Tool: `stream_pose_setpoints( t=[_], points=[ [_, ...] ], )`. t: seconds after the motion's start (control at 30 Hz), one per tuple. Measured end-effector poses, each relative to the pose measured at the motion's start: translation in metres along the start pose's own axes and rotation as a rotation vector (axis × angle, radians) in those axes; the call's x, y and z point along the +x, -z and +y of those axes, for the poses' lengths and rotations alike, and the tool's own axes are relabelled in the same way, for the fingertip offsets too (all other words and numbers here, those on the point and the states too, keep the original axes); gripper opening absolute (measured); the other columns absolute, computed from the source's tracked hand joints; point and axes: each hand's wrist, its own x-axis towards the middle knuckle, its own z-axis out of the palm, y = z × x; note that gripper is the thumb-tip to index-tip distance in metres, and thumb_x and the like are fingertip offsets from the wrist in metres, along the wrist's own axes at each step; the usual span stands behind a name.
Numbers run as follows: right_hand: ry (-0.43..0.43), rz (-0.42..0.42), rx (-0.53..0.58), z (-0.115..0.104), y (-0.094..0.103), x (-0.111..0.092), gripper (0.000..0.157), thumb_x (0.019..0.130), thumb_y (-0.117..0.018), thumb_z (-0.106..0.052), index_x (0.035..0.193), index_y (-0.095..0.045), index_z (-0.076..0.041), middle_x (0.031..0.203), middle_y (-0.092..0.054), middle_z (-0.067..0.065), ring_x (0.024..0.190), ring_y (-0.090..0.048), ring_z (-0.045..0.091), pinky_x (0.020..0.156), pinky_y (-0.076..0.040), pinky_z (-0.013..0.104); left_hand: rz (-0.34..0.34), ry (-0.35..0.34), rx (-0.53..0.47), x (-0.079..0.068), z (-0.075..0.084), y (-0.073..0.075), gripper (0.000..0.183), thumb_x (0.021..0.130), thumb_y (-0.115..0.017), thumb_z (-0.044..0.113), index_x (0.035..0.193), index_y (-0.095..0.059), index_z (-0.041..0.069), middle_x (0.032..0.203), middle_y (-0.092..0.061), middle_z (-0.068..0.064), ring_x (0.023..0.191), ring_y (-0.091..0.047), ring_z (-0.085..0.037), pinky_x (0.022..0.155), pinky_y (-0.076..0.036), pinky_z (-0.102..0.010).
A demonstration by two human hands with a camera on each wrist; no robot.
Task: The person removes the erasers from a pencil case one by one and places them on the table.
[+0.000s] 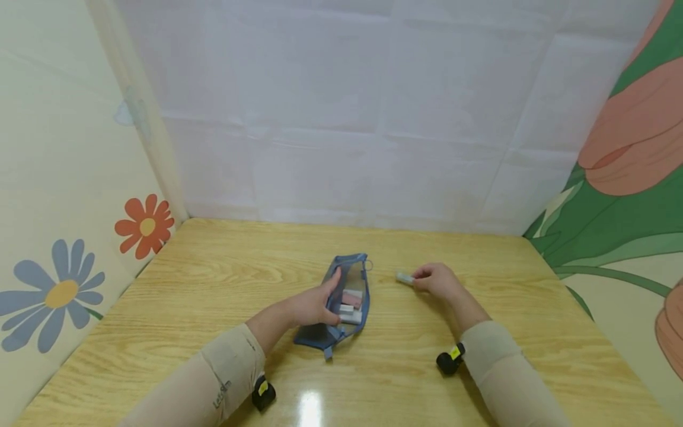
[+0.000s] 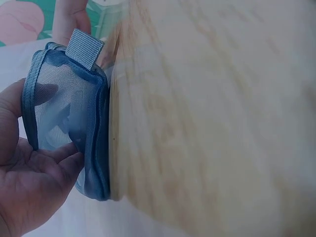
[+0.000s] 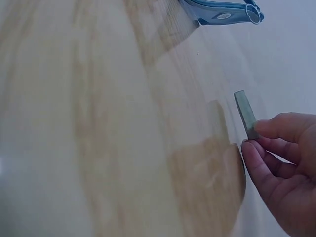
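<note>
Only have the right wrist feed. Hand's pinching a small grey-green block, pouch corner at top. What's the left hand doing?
Observer: The left hand grips the blue mesh pouch on the wooden table, fingers along its left edge.
Operator: Anything in the pouch?
Observer: Yes, a few small blocks, white and pink, show through the mesh.
Operator: How far is my block from it?
Observer: The right hand holds the small block just right of the pouch's top end, apart from it.
</note>
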Motion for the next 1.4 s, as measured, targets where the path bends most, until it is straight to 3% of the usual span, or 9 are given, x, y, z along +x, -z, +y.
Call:
stream_pose_setpoints(
  t=[0.63, 1.07, 1.4],
  points=[
    [-0.028, 0.003, 0.036, 0.007, -0.005, 0.002, 0.014, 0.080, -0.068, -0.010, 0.092, -0.069, -0.002, 0.084, -0.065, 0.005, 0.077, -0.055, 0.016, 0.068, -0.044, 0.026, 0.006, 0.006, 0.019, 0.000, -0.001, -0.002, 0.109, 0.076, -0.073, 0.020, 0.147, 0.011, 0.024, 0.152, -0.010, -0.013, 0.134, -0.020, -0.025, 0.106, -0.020, -0.044],
    [-0.003, 0.011, -0.061, 0.001, -0.008, 0.000, 0.013, 0.079, -0.070, -0.013, 0.089, -0.071, -0.004, 0.082, -0.065, 0.003, 0.074, -0.053, 0.016, 0.067, -0.042, 0.028, 0.008, 0.010, 0.018, 0.000, -0.001, -0.001, 0.109, 0.076, -0.073, 0.020, 0.146, 0.011, 0.025, 0.152, -0.008, -0.012, 0.135, -0.018, -0.024, 0.106, -0.020, -0.044],
    [0.002, 0.057, -0.058, -0.005, -0.008, -0.002, 0.014, 0.081, -0.068, -0.017, 0.089, -0.069, -0.006, 0.082, -0.064, 0.004, 0.073, -0.054, 0.016, 0.064, -0.044, 0.027, 0.004, 0.006, -0.008, 0.000, 0.001, -0.002, 0.110, 0.076, -0.073, 0.015, 0.146, 0.011, 0.024, 0.152, -0.008, -0.012, 0.134, -0.018, -0.023, 0.106, -0.020, -0.043]
  ],
)
